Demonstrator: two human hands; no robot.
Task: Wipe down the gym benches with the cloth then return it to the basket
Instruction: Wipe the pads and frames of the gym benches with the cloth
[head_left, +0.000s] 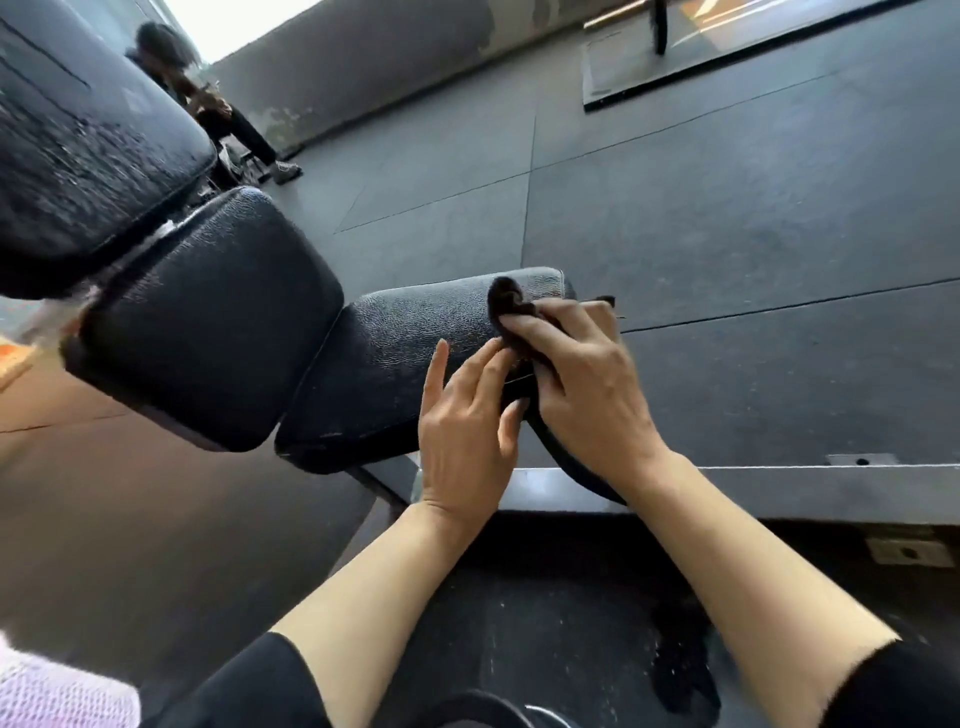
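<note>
A black padded gym bench (405, 338) runs from upper left to the centre, in three cushions. Its nearest, lowest cushion lies under my hands. A dark cloth (506, 304) is bunched at that cushion's far right end. My right hand (582, 384) grips the cloth from above, fingers curled over it. My left hand (467, 431) sits just beside it, fingertips touching the cloth's lower edge. No basket is in view.
A metal frame rail (727, 483) runs along the floor under the bench's end. Dark rubber floor tiles (727, 208) spread to the right. A seated person (208, 104) is at the far upper left near the wall. A pale woven thing (47, 691) shows at the bottom left corner.
</note>
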